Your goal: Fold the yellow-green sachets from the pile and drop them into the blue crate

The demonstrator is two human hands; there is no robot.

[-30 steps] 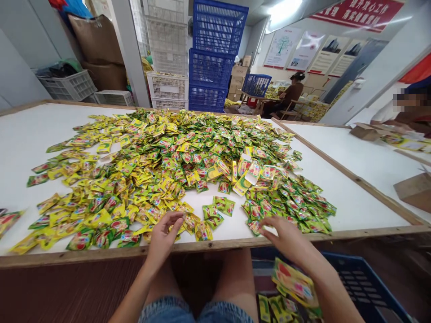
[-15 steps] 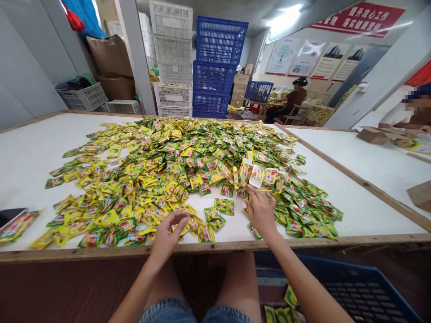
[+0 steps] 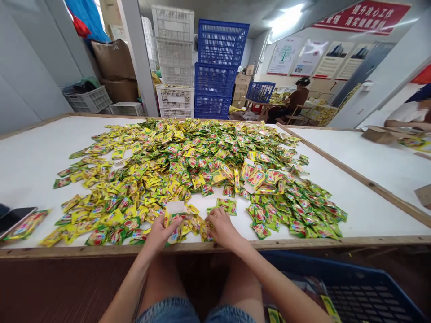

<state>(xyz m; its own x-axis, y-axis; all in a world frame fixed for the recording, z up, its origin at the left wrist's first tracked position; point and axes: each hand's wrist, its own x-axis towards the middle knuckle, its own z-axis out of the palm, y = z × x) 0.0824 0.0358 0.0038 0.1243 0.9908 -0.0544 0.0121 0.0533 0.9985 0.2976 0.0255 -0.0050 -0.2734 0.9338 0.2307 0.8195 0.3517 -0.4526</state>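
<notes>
Head view:
Left hand (image 3: pixel 160 233): at near table edge, fingers curled round a small stack of sachets (image 3: pixel 175 220), white back of top one showing.
Right hand (image 3: pixel 222 229): just beside, fingertips on loose sachets next to the stack; grip can't tell.
Sachet pile (image 3: pixel 188 166): yellow/green foil packets w/ red print, spread wide across white table (image 3: pixel 30 152).
Table rim: wooden strip along front.
Phone (image 3: pixel 15 217): far left.
Blue crate (image 3: pixel 367 291): lower right, below table.
Stacked crates (image 3: pixel 218 63): behind the table.

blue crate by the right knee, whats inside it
In the blue crate a few yellow-green sachets lie near its left end. The right arm covers part of that end, and the picture's edge cuts off the rest.
</notes>
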